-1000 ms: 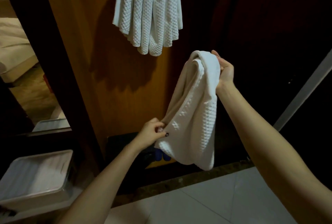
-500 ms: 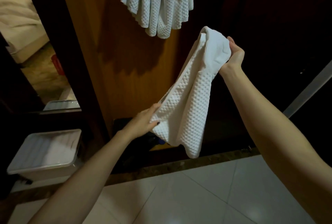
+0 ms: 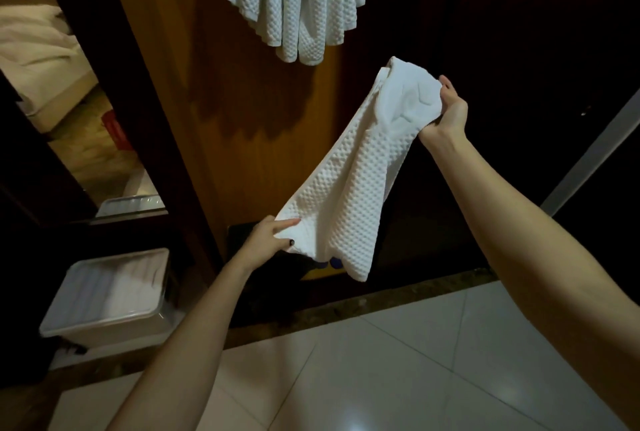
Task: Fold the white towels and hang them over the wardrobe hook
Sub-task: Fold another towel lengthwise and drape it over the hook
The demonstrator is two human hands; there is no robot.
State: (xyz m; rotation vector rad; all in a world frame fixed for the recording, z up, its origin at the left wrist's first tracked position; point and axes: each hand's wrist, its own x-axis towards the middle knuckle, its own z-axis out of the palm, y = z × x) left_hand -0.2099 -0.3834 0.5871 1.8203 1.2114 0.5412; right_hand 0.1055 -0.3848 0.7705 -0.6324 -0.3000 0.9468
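Pale glossy floor tiles [image 3: 381,378] are seen below a wooden wardrobe panel [image 3: 194,119], against which a bunch of hung towels [image 3: 298,1], white and waffle-textured, is draped; the hook itself is cut off by the upper edge. A further white towel [image 3: 349,188] is held in the air before the panel, stretched on a slant below and to the right of the hung bunch and apart from it. Its upper end is gripped by the right hand [image 3: 446,112], with the fingers curled round the bunched cloth. Its lower edge is pinched by the left hand [image 3: 266,240] between thumb and forefinger. A lidded translucent box [image 3: 110,295] is set low at the left, seemingly with white cloth inside, though this is blurred. A bed [image 3: 34,60] is glimpsed at far left.
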